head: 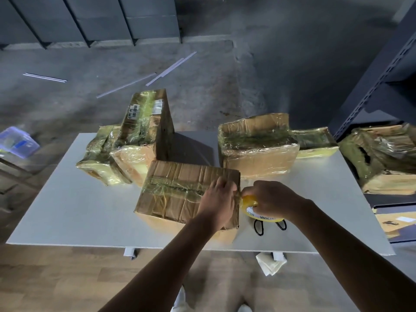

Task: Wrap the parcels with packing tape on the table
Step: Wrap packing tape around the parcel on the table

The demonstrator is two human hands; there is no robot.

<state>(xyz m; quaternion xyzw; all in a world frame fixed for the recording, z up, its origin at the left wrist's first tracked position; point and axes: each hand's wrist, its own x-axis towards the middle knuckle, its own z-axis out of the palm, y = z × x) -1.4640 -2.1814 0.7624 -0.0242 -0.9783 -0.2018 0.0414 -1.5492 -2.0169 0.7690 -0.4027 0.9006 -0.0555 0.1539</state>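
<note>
Grey table (pixel 78 210): tape roll (pixel 249 202) within right grip (pixel 272 199), beside parcel (pixel 180 190).

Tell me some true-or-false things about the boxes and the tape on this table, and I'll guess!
1. The right hand holds the yellow tape roll. True.
2. The left hand lies flat on the table. False: it touches the right end of the nearest parcel, close to the roll.
3. Black-handled scissors lie on the table just below the tape roll. True.
4. The nearest parcel has no tape on it. False: a shiny band of tape already runs along its top.
5. Every parcel lies flat. False: the tall parcel at the back left stands on end.
</note>
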